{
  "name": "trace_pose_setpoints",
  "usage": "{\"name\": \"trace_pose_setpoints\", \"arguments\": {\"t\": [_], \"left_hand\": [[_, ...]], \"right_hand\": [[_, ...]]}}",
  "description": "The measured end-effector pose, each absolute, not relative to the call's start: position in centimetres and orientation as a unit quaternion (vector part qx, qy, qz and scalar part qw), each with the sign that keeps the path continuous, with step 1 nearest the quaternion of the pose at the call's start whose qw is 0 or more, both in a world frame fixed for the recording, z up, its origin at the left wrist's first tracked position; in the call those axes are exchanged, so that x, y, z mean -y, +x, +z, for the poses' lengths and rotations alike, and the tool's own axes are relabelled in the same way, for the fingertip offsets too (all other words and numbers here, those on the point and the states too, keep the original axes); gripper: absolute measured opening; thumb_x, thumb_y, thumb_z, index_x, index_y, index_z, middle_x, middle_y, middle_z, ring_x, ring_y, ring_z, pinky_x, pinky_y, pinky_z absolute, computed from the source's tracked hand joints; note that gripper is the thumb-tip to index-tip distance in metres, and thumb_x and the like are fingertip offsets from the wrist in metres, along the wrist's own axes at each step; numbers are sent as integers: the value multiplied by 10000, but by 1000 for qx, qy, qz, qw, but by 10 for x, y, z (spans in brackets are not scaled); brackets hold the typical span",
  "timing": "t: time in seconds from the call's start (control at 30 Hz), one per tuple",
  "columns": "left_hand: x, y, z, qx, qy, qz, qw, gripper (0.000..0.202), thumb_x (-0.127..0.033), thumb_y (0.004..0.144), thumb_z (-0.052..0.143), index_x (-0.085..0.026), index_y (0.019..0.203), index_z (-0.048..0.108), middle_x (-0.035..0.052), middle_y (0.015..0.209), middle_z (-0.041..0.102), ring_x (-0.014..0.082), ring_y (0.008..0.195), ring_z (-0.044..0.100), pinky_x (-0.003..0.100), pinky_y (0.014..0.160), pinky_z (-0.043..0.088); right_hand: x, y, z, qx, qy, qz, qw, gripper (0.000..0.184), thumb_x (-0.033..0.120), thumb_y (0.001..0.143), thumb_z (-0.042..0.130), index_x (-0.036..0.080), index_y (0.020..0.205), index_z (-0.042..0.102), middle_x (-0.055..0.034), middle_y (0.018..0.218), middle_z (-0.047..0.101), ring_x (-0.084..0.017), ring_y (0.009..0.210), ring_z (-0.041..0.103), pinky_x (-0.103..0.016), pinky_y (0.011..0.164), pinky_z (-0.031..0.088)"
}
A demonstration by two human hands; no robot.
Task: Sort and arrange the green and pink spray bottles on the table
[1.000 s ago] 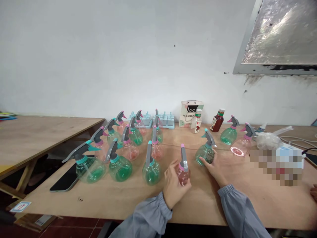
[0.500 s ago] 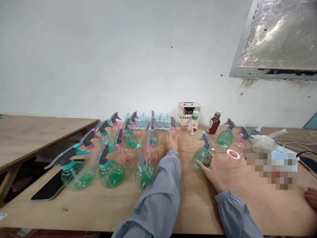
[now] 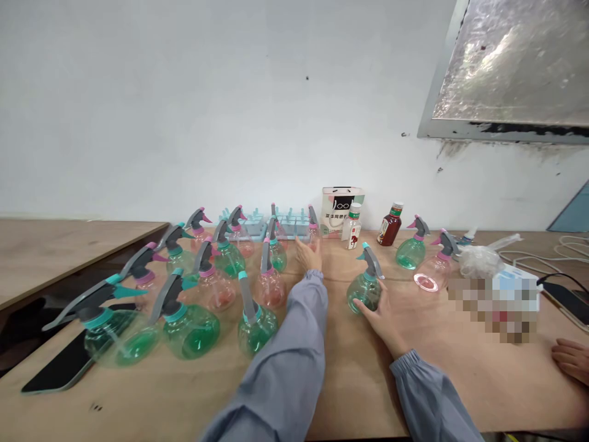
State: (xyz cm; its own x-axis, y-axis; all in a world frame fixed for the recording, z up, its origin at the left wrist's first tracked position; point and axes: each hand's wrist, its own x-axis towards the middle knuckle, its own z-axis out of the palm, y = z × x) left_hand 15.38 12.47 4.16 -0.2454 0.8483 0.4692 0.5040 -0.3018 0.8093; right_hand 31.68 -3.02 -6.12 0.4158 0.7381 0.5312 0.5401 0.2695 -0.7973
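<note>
My left hand (image 3: pixel 307 254) is stretched far across the wooden table (image 3: pixel 350 380), fingers open, just in front of a small pink spray bottle (image 3: pixel 313 228) standing in the back row. I cannot tell whether the fingertips touch it. My right hand (image 3: pixel 383 312) cups the lower right side of a green spray bottle (image 3: pixel 365 288) with a teal and grey trigger, standing upright. To the left stand several more green and pink spray bottles (image 3: pixel 216 288) in rows.
A black phone (image 3: pixel 53 372) lies at the front left. At the back are light-blue moulds (image 3: pixel 288 220), a carton (image 3: pixel 337 212), a small white bottle (image 3: pixel 352 226) and a brown bottle (image 3: pixel 390 224). Another person's hand (image 3: pixel 570 359) rests at the right edge, near cables (image 3: pixel 564 252).
My left hand carried the pink spray bottle from the near middle of the table to the back row and opened off it. My right hand stayed on the green bottle.
</note>
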Motion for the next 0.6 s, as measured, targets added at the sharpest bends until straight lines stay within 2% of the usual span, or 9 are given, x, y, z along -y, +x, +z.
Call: {"name": "trace_pose_setpoints", "arguments": {"t": [0.1,0.2,0.3,0.37,0.4,0.47,0.53,0.6], "left_hand": [[-86,167,35,-520,585,593,187,485,-389,1016,407,-120,1418,438,228,1345,558,297,1300,535,509,1124,388],[-46,179,25,-312,695,591,265,496,-422,993,448,-169,1420,436,186,1413,514,257,1351,504,453,1172,382],[-17,178,20,-220,762,518,320,830,-509,833,705,-192,1503,332,188,1479,456,315,1457,402,512,1229,313],[-6,171,21,-224,774,495,325,1077,-496,660,866,-210,1526,294,184,1479,453,361,1465,383,562,1243,272],[-2,167,22,-232,773,493,325,1132,-467,613,900,-218,1532,286,178,1467,465,367,1453,399,571,1242,272],[6,159,22,-258,754,506,329,1086,-396,652,881,-223,1537,275,167,1420,506,346,1396,475,555,1217,329],[14,151,22,-292,719,537,331,926,-303,764,778,-220,1535,273,164,1391,528,306,1318,556,515,1171,403],[21,144,21,-330,691,566,306,842,-215,794,695,-213,1527,280,182,1447,481,289,1277,587,489,1144,429]], "right_hand": [[34,308,-59,549,-593,92,581,996,705,744,720,246,1526,307,-167,1483,471,-355,1407,462,-579,1182,373],[35,301,-61,572,-571,86,582,927,680,809,663,257,1547,294,-149,1460,496,-333,1399,480,-559,1180,387],[35,296,-66,612,-540,72,573,861,676,847,604,251,1544,332,-148,1441,529,-345,1389,492,-574,1167,400],[36,293,-68,640,-531,62,552,830,682,849,591,232,1519,399,-168,1413,558,-379,1368,508,-604,1158,401],[37,292,-68,655,-528,57,537,810,681,851,587,224,1502,431,-177,1401,569,-392,1359,512,-616,1158,395],[39,290,-69,692,-517,55,502,791,676,854,588,214,1482,455,-185,1389,579,-399,1347,520,-622,1154,393],[40,295,-66,718,-501,49,482,820,681,845,596,212,1493,419,-180,1405,563,-387,1348,516,-615,1154,389],[39,310,-61,692,-505,4,516,842,693,849,575,214,1506,359,-175,1446,512,-375,1372,483,-619,1169,355]]}}
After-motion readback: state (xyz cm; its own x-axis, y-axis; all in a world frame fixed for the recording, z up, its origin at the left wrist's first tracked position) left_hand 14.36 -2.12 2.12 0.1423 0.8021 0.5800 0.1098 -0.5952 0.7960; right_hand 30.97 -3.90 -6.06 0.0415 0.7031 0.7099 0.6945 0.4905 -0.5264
